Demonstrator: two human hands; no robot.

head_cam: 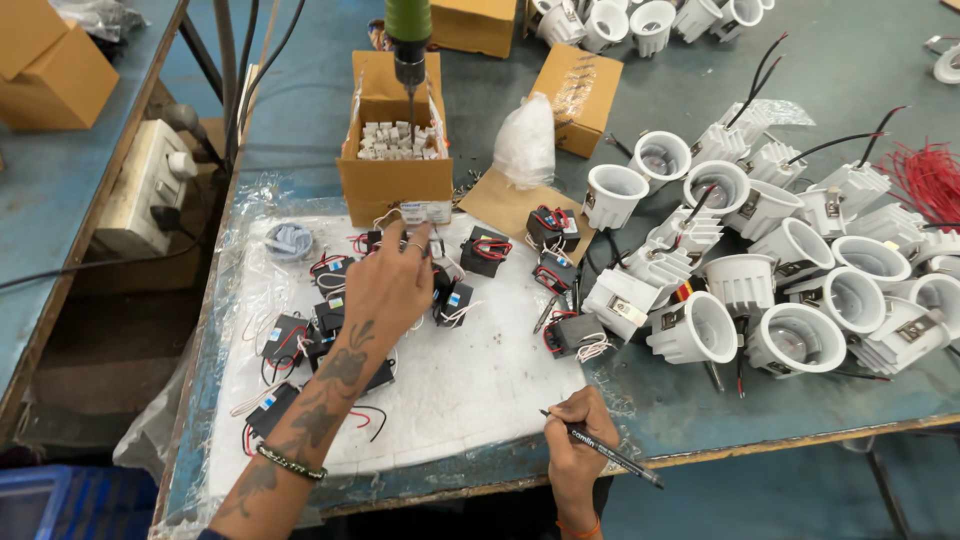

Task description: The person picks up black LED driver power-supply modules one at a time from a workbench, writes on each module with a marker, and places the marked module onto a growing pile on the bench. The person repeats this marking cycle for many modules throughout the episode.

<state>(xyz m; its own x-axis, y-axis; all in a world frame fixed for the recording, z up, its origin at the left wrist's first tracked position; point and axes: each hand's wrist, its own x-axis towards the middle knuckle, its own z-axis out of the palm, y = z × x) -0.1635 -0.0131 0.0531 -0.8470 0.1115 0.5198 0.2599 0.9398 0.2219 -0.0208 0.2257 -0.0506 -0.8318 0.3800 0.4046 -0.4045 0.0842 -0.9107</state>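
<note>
Black driver modules (330, 320) (red and white leads) lie scattered on the white sheet (470, 390) on the desk (700, 410); the left hand (390, 285) reaches over them, fingers (418, 240) loosely spread, while the right hand (575, 435) grips a black pen (605, 450).

An open brown cardboard box (394, 165) stands at upper centre of the frame, filled with small white parts and bearing a pale rectangular label (426, 212) at its front lower corner. Right of it lie a smaller closed brown box (577, 95) and a knotted clear plastic bag (525, 140). Two more brown boxes (45, 65) fill the upper left corner, and another (474, 24) sits at the top edge.
</note>
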